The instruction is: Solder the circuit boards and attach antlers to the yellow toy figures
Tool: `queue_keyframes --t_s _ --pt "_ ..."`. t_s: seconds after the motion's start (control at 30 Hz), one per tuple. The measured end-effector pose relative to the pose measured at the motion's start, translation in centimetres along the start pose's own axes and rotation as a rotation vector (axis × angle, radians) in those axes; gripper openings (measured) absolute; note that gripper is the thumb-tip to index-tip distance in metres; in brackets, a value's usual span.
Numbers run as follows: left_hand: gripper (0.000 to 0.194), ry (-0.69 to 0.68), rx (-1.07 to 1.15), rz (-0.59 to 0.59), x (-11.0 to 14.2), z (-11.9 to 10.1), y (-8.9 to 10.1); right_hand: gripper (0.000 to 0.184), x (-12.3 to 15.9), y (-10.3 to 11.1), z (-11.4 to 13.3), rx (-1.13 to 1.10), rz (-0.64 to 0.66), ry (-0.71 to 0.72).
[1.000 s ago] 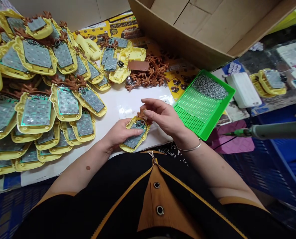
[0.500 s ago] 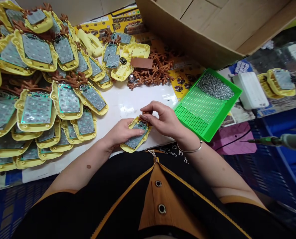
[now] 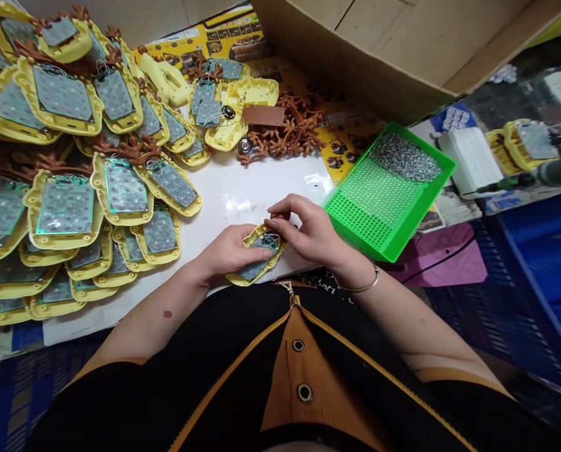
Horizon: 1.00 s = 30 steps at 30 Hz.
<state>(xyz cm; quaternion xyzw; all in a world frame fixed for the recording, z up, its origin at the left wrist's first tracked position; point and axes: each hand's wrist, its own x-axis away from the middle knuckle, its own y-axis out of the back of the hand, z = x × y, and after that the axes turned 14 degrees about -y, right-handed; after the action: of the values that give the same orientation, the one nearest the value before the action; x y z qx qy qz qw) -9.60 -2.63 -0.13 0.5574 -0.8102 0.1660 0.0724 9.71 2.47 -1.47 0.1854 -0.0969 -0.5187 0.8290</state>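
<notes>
Left of the green tray, the left hand clasps the yellow shell, thumb across its circuit board; the right hand pinches a mostly hidden brown piece at its top. Gentle, even seating, wires untrapped, seems wisest.

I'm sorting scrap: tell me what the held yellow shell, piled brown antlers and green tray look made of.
Yellow shell: likely satin plastic, given its moulded contours. Piled brown antlers: perhaps plastic or rubber, smooth, faintly shiny. Green tray: probably glossy plastic, evenly perforated.
</notes>
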Motion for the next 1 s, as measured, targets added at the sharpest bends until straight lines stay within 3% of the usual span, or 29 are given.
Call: queue_keyframes --t_s 0.2,0.37,0.5,0.67,0.83,0.93,1.0 --pt "0.038 0.089 0.158 -0.072 0.0 -0.2 -0.2 0.043 -0.6 -0.7 -0.6 -0.368 0.160 -0.356" --pt "0.044 0.170 0.306 -0.178 -0.2 -0.7 -0.3 0.062 -0.2 -0.8 -1.2 -0.644 0.145 -0.525" --pt "0.040 0.180 0.309 -0.175 -0.3 -0.8 -0.1 0.056 0.4 -0.8 -1.2 -0.566 0.182 -0.528" --pt "0.039 0.164 0.307 -0.202 -0.8 -0.4 0.0 0.054 0.1 -0.8 -1.0 -0.327 0.062 -0.439" --pt "0.039 0.127 0.429 -0.232 0.0 -0.2 -1.3 0.059 0.4 -0.9 -0.7 -0.470 0.052 -0.566" --pt "0.040 0.014 0.388 -0.318 1.3 -1.9 -0.4 0.069 0.3 -0.8 -0.8 -0.647 -0.050 -0.627" --pt "0.045 -0.132 0.222 -0.443 3.2 -4.4 1.4 0.071 0.3 -0.5 -0.5 -0.623 -0.058 -0.647"
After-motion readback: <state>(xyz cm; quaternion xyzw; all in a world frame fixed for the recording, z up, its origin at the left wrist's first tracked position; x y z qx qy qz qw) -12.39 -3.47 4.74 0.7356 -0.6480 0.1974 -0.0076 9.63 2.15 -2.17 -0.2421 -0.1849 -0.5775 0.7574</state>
